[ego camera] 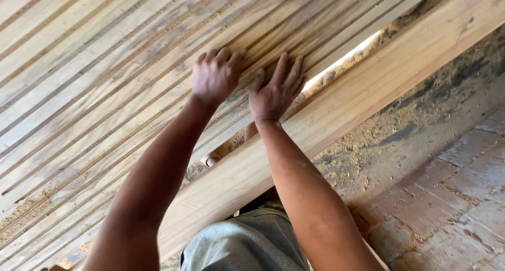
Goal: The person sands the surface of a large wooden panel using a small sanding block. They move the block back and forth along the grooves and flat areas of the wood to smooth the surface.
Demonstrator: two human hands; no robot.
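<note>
Pale wood slats point(105, 76) lie edge to edge in a row beside a wide plank point(368, 87). The left hand point(214, 76) curls its fingers over a slat's edge, gripping it. The right hand point(274, 92) lies flat, fingers spread, next to the plank, likely steadying the neighbouring slats. Sawdust point(379, 139) lies beyond the plank.

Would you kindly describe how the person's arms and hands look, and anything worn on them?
Both arms are bare to the top of the picture: no sleeves, gloves, watch or rings show. The left hand and right hand are uncovered. Grey-green cloth shows below, between the arms.
</note>
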